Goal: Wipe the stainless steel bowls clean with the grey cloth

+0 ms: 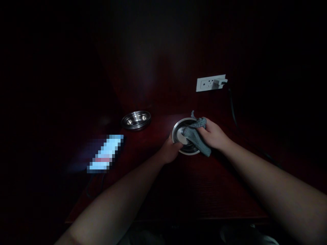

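Note:
A shiny metal bowl (181, 131) is held up over the dark red table, its inside facing me. My left hand (170, 149) grips the bowl's left lower rim, thumb over the edge and the other fingers hidden behind it. A grey-green cloth (196, 136) lies against the inside and right rim of the bowl. My right hand (213, 134) is closed on this cloth, with most of its fingers covered by the fabric. To the left on the table stands a small stack of similar metal bowls (136, 119).
A lit, pixelated phone-like screen (106, 153) lies at the left, with a thin cable near it. On the back wall is a white power socket (211, 83) with a plug in it; a dark cable (232, 107) hangs down to the table's right side. The surroundings are very dark.

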Demonstrator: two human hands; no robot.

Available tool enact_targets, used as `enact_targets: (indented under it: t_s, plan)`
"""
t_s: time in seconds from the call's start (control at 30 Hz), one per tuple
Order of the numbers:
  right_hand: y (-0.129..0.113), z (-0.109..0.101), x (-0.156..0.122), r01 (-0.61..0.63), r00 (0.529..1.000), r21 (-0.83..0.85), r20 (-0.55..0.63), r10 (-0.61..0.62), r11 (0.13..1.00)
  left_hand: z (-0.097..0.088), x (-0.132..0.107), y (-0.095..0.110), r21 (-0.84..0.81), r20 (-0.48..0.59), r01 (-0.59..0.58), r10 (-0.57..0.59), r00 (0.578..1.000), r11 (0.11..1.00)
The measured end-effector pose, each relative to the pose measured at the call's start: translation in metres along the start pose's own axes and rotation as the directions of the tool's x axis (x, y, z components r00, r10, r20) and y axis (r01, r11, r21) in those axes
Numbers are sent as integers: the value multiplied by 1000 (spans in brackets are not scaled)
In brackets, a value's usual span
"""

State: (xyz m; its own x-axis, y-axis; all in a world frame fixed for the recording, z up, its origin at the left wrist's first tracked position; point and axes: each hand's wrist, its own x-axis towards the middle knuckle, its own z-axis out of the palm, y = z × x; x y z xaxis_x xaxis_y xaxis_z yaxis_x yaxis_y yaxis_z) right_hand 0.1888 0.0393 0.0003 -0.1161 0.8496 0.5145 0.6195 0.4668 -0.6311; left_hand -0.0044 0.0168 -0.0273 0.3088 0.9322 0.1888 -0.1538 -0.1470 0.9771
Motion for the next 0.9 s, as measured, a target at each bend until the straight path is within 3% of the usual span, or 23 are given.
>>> enact_targets:
  t_s: [0.17, 0.37, 0.43, 0.53, 0.67, 0.73, 0.9]
  plan:
    - [-1, 0, 1, -11, 1000, 93, -1, 11, 996, -2, -1, 0, -80, 79, -3, 9, 997, 997]
    - [-2, 0, 2, -16, 1000, 168, 13, 14, 986, -2, -3, 4, -66, 107, 7, 0, 994, 998]
    - [-4, 0, 2, -57, 998, 165, 14, 55, 985, -3, -2, 5, -14, 82, -30, 31, 996, 999]
    - [-6, 1, 2, -145, 989, 121, 27, 143, 982, -4, -2, 8, 118, 23, -169, 168, 986, 978]
    - [-7, 1, 2, -193, 981, 67, 17, 193, 979, -6, -5, 19, 372, -76, -290, 340, 937, 882]
    - [-6, 1, 3, -207, 978, 63, -3, 208, 976, -6, -7, 23, 507, -67, -320, 407, 911, 800]
    - [-6, -1, 4, -248, 969, 50, -6, 248, 968, -6, -9, 24, 715, 204, -445, 448, 870, 539]
